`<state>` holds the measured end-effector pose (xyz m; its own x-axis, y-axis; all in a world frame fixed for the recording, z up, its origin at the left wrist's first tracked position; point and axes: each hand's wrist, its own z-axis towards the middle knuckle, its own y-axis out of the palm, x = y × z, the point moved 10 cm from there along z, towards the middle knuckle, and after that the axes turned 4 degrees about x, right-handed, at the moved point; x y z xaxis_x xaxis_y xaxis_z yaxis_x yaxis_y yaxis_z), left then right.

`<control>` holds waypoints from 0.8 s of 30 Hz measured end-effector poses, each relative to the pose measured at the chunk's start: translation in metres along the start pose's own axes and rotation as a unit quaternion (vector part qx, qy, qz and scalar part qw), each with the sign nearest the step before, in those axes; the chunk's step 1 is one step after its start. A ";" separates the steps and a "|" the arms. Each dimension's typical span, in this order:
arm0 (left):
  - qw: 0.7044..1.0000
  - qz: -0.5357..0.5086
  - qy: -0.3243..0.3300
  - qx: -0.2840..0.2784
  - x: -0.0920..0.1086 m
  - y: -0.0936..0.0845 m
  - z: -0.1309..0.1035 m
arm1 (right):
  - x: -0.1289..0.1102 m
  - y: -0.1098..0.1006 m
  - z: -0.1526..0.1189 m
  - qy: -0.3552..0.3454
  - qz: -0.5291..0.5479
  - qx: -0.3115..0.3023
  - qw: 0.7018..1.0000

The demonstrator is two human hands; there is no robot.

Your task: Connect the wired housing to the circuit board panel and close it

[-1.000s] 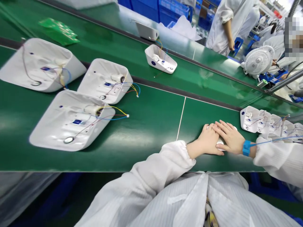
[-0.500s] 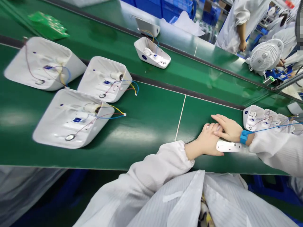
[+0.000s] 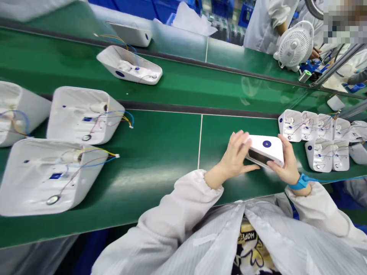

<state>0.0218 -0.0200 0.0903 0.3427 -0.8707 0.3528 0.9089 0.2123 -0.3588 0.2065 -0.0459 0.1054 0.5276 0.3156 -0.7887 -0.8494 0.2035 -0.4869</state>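
Note:
A white plastic housing with a round dark blue spot and a dark window in its side is tilted between my hands, above the green bench. My right hand grips its right end, thumb at the lower edge and fingers behind. At the left end, my left hand has its fingers against the housing, the thumb stretched along below the dark window. A blue wrist strap with a cord circles my right wrist. The far side of the housing is hidden.
Large open white shells with loose wires and plugs lie at the left. Several smaller ones stand in rows at the right. Another shell sits on the green belt. Beyond are a white fan and co-workers.
My hands have moved apart from lying one over the other and now sit at opposite ends of the housing. It has turned, showing its blue spot and dark window. The view has shifted right.

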 end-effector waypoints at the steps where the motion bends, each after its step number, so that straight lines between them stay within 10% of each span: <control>1: 0.998 -0.046 -0.038 0.006 -0.012 -0.003 0.001 | -0.004 -0.001 -0.003 -0.025 -0.012 0.015 1.000; 8: 0.912 -0.273 -0.306 -0.020 -0.077 0.005 -0.014 | 0.003 0.012 0.012 -0.101 0.046 0.035 0.993; 17: 0.899 -0.202 -0.384 0.059 -0.116 -0.018 -0.023 | 0.036 0.055 0.044 -0.035 0.162 0.040 0.985; 24: 0.908 0.049 -0.415 0.021 -0.176 -0.025 -0.030 | 0.144 0.092 0.201 0.179 0.070 0.132 0.973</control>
<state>-0.0686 0.1144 0.0114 0.4668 -0.2154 0.8577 0.8670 0.3026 -0.3959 0.2053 0.2047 0.0223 0.3315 0.0245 -0.9431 -0.8564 0.4271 -0.2900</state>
